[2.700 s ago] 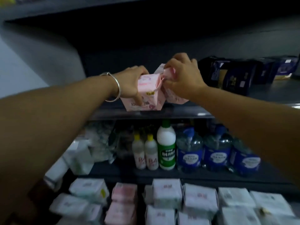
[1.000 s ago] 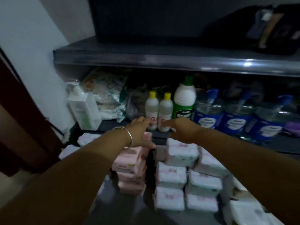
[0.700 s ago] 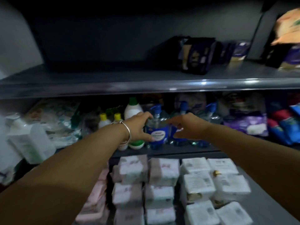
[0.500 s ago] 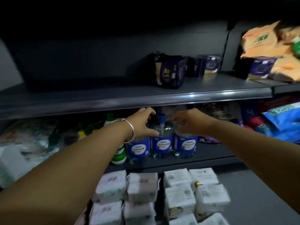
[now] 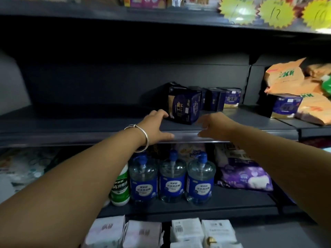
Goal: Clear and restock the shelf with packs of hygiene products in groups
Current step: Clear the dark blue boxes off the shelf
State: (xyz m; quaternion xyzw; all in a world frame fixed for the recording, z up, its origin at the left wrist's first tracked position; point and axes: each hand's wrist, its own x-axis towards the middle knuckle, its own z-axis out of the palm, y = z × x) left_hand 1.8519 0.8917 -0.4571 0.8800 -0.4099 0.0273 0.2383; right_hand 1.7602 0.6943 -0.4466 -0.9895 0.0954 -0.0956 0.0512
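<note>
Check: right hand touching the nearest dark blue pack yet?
Apart. The head view shows bare shelf between the right hand and the dark blue pack; its fingers are spread.

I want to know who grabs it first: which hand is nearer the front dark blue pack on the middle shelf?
Left. The left hand has fingertips at the dark blue pack's lower left corner; contact is unclear. The right hand hovers below its right front, apart.
</note>
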